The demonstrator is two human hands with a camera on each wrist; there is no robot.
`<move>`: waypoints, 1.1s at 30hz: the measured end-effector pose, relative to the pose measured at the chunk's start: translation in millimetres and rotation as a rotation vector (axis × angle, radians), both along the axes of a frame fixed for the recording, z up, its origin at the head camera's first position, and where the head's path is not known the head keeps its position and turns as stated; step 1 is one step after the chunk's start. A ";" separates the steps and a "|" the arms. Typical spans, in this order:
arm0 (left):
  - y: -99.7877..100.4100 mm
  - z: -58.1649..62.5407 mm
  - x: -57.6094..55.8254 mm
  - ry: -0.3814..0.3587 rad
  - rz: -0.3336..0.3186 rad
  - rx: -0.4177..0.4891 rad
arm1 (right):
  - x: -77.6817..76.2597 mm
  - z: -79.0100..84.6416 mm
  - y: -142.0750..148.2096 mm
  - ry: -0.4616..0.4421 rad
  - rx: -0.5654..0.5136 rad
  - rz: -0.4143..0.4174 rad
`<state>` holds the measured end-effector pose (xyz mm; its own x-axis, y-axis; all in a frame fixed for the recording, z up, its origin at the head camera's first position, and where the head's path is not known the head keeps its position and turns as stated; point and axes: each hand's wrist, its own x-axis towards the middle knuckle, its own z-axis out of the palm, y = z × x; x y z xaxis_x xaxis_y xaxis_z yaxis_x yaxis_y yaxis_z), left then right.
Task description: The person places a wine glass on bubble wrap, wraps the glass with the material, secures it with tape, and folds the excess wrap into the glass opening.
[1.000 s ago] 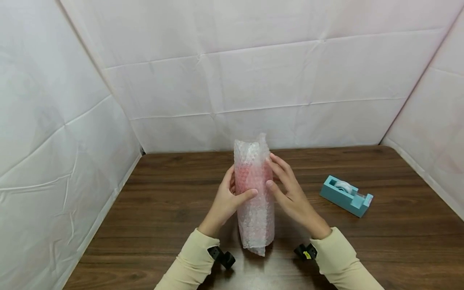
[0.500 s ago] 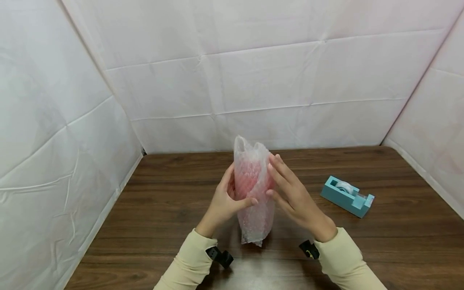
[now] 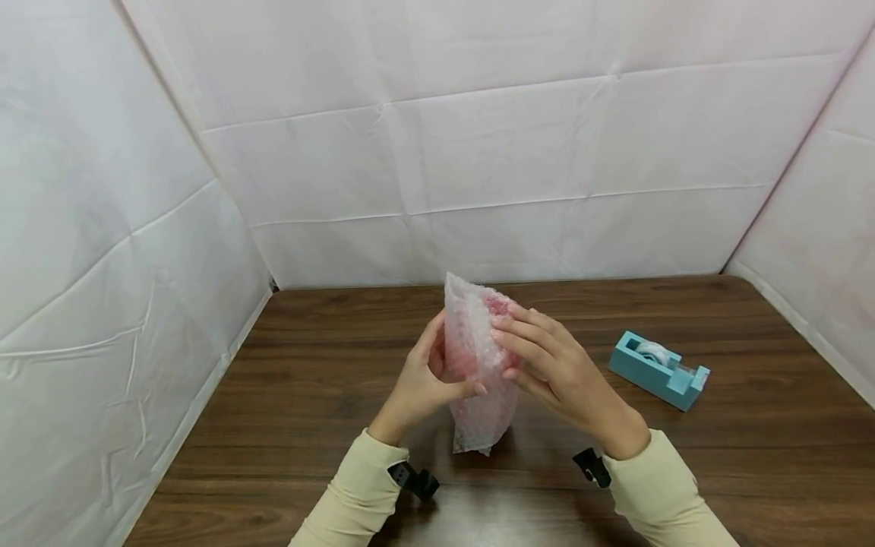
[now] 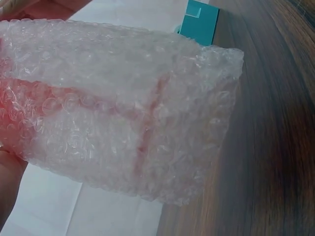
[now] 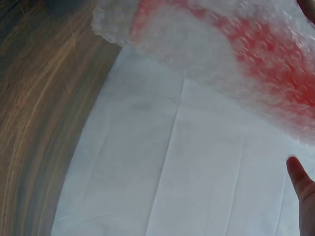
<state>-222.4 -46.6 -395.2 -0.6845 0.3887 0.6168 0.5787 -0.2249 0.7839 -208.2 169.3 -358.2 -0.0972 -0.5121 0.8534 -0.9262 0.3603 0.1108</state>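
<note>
A bundle of clear bubble wrap (image 3: 484,414) with something red or pink inside stands between both hands in the head view, turned and slanting. My left hand (image 3: 418,391) grips its left side, thumb across the front and fingers behind. On the upper right side lie the extended fingers of my right hand (image 3: 567,376), touching the wrap. In the left wrist view the bubble wrap (image 4: 103,128) fills the middle, with its flattened loose end over the wood. The right wrist view shows the wrap (image 5: 266,54) at the top and the thumb (image 5: 299,179) apart from it.
A teal tape dispenser (image 3: 652,371) with a roll of tape stands to the right of the hands. The dark wooden table (image 3: 307,425) ends at white cloth walls (image 3: 492,159) at the back and sides.
The bundle has turned about its length and its top has tipped lower. My right fingers have moved leftward over its front, while the left hand keeps its grip nearly in place.
</note>
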 end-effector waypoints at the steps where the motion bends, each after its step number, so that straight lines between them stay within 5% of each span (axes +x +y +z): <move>1: -0.1 -0.2 0.0 0.002 -0.001 -0.003 | 1.1 1.1 0.2 -0.009 0.008 0.002; 33: 2.4 -5.5 0.8 0.040 -0.092 -0.101 | 9.6 3.2 11.1 -0.293 0.110 0.049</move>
<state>-221.6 -44.1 -400.7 -0.6187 0.5106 0.5971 0.5902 -0.1996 0.7822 -198.6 180.3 -355.0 -0.3035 -0.6098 0.7321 -0.9404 0.3154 -0.1271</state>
